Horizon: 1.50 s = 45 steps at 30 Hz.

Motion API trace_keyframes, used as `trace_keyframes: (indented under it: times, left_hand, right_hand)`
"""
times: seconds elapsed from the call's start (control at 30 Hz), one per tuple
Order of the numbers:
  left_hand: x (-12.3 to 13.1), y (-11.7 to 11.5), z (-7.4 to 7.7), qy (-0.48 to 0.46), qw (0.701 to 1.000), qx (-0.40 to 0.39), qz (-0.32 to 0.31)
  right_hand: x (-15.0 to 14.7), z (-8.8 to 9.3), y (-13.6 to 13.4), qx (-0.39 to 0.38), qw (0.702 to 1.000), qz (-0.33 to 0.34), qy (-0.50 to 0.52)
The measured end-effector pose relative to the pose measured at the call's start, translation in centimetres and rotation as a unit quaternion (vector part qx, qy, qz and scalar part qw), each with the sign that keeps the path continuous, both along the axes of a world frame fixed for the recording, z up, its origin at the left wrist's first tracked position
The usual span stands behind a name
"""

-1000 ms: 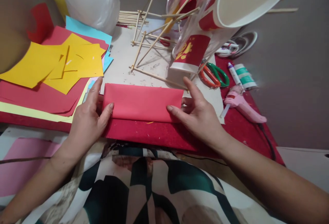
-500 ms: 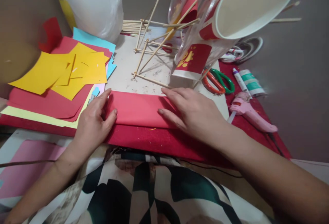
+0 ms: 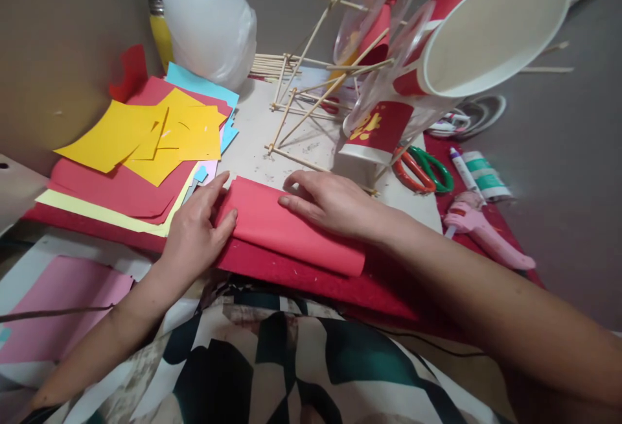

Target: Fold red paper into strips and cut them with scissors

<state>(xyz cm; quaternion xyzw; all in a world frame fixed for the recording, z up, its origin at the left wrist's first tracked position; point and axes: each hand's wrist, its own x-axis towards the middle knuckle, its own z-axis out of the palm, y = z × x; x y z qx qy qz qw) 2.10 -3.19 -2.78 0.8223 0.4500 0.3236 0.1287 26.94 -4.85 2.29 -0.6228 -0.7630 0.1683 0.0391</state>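
Observation:
A folded sheet of red paper (image 3: 291, 233) lies near the front edge of the red-covered table (image 3: 315, 281). My left hand (image 3: 197, 233) grips its left end, thumb on top and fingers at the far side. My right hand (image 3: 330, 203) lies flat across the paper's upper middle, fingers stretched out and pressing down on it. Behind the paper stands a frame of thin wooden sticks (image 3: 311, 100) that carries red and white paper cups (image 3: 486, 35).
Yellow, red and blue paper sheets (image 3: 140, 145) are stacked at the left. Scissors with red and green handles (image 3: 422, 168), a glue tube (image 3: 479, 174) and a pink glue gun (image 3: 486, 233) lie at the right. A bagged clear container (image 3: 208, 19) stands at the back.
My right hand has slid left from the paper's right end to its middle and lies flat on it. The left hand stays on the left end. The view has shifted.

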Motion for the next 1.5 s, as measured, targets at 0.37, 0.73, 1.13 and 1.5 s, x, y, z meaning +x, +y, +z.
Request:
trace_keyframes:
  times: [0.37,0.73,1.13,1.5]
  left_hand:
    - [-0.5,-0.5,0.0,-0.137,0.99,-0.011,0.007]
    - [0.8,-0.2,4.2,-0.296,0.887,-0.342,-0.096]
    - [1.6,-2.2,5.8,-0.217,0.959,-0.072,-0.168]
    - [0.9,-3.0,6.8,-0.225,0.957,-0.114,-0.141]
  right_hand:
    - [0.9,0.2,-0.7,-0.037,0.967,0.069,0.243]
    - [0.8,1.7,-2.7,0.052,0.961,0.112,0.249]
    - [-0.3,4.3,-3.0,0.124,0.922,0.236,0.28]
    - [-1.0,4.7,-3.9,0.139,0.919,0.263,0.26]
